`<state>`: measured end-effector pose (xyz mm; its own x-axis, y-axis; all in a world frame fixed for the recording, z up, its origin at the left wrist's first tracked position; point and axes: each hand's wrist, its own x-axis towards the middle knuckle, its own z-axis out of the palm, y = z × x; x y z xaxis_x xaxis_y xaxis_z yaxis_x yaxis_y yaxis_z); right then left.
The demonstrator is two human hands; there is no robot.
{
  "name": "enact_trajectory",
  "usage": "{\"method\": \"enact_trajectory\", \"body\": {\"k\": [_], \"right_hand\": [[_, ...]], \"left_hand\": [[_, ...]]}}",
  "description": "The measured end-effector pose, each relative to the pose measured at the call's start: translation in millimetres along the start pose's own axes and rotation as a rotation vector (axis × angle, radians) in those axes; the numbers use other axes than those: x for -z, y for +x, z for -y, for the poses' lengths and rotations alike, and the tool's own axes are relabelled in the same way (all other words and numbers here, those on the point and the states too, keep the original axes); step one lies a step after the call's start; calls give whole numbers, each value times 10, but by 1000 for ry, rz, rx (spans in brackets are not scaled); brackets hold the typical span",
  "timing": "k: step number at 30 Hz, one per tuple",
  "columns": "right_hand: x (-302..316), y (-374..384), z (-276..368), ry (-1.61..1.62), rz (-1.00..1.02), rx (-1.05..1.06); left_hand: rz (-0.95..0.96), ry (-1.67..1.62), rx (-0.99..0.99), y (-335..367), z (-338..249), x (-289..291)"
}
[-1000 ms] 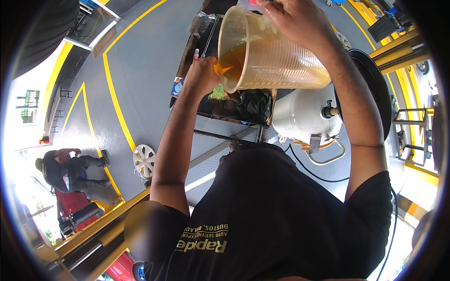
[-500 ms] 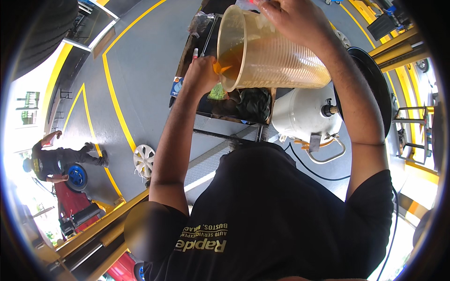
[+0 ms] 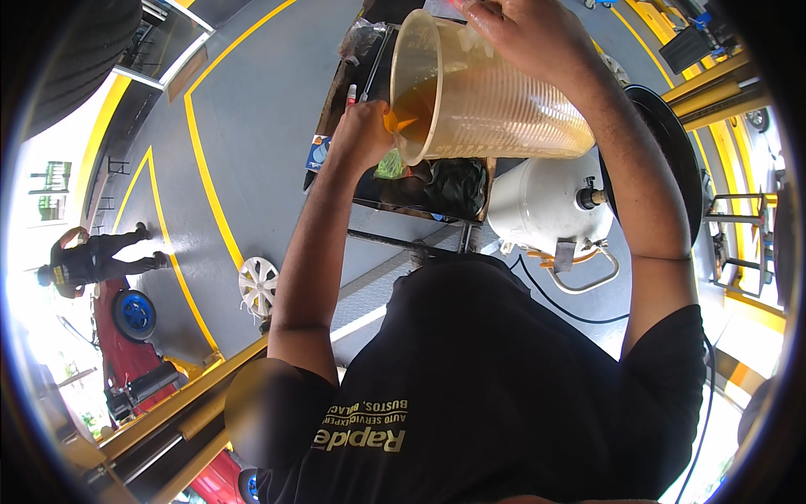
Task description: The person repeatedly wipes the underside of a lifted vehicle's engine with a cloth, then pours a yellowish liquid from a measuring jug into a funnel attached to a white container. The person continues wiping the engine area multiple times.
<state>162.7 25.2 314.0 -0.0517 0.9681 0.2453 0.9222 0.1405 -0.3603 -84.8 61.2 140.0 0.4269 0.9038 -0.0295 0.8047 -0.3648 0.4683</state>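
Note:
A translucent, ribbed plastic tub [image 3: 512, 113] lies tilted with its mouth toward the left, and amber liquid [image 3: 413, 109] is pooled inside near the lower rim. My left hand [image 3: 363, 133] is closed beside that rim. Something bright orange [image 3: 392, 123] shows between its fingers and the tub, but its kind is unclear. Above the tub's upper side, my right hand [image 3: 512, 29] has its fingers curled at the picture's top edge. A bit of red shows by its fingertips, and what it grips is cut off by the edge.
Under the tub stands a dark cart [image 3: 395, 206] with a black bag [image 3: 453, 186] and a red-and-white marker-like item [image 3: 351, 94]. A white tank [image 3: 546, 206] with a black round pan [image 3: 663, 151] is at right. A wheel cover [image 3: 259, 284] and another person [image 3: 84, 260] are at left.
My hands and the tub have hardly moved. At far left, the other person has turned and shifted away from the blue-rimmed wheel.

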Motion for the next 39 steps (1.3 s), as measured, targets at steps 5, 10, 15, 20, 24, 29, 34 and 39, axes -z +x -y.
{"method": "enact_trajectory", "body": {"k": [5,10,15,20,24,29,34,39], "right_hand": [[2,3,15,-13,12,-21],[-21,6,-5,-40,-7,33],[-51,2,-27,-18,-56,95],[-28,-10,-2,-35,-33,46],[-36,-27,9,8,-40,30],[-83,4,-57,-231,-31,217],[-112,7,-107,-197,-47,274],[-64,-5,-53,-285,-18,315]], "left_hand": [[1,-1,12,-15,-3,7],[22,-10,23,-17,-4,10],[-1,24,12,-28,3,8],[-12,28,-1,-36,11,0],[-6,33,-2,-56,22,2],[10,42,2,-53,31,0],[-3,40,2,-55,27,-17],[5,45,-4,-55,35,-23]]}}
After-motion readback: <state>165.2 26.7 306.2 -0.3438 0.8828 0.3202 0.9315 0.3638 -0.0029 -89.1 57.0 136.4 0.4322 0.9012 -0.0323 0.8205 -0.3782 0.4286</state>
